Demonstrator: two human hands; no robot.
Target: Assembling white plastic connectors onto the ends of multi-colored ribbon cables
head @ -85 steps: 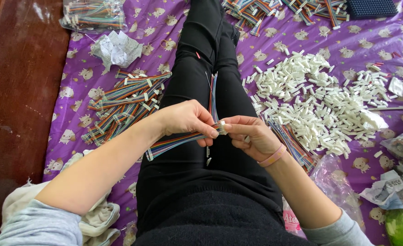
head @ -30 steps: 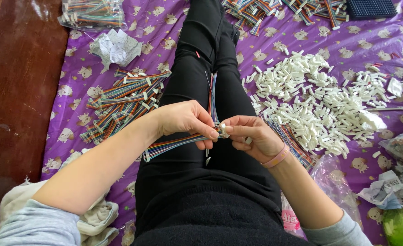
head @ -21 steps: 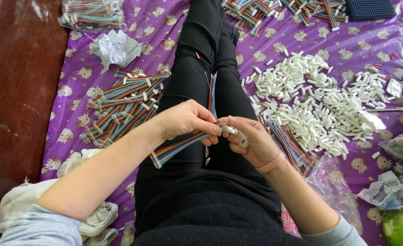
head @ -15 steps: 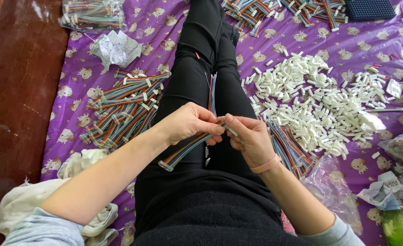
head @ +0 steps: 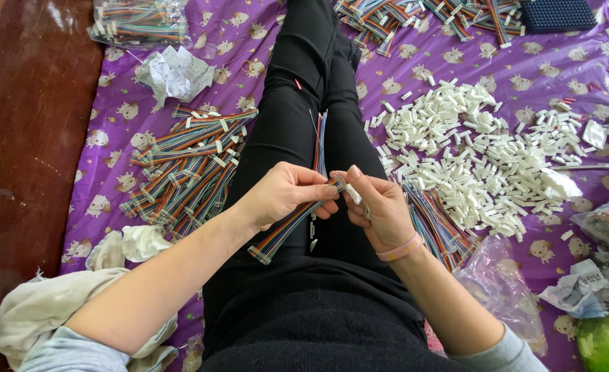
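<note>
You pinched a striped ribbon cable and a small white plug together over your lap.

Your left hand was closed around the ribbon cable, gripping it near its upper end so the loose tail slanted down across your thigh. Your right hand, just beside the cable's tip, was closed on the white plug, thumb and fingers steadying it end-on to the wires, likely to line the two up. Left of the cable lay a pile of finished cables; right of it, the heap of white plugs sat within reach on the purple sheet.
</note>
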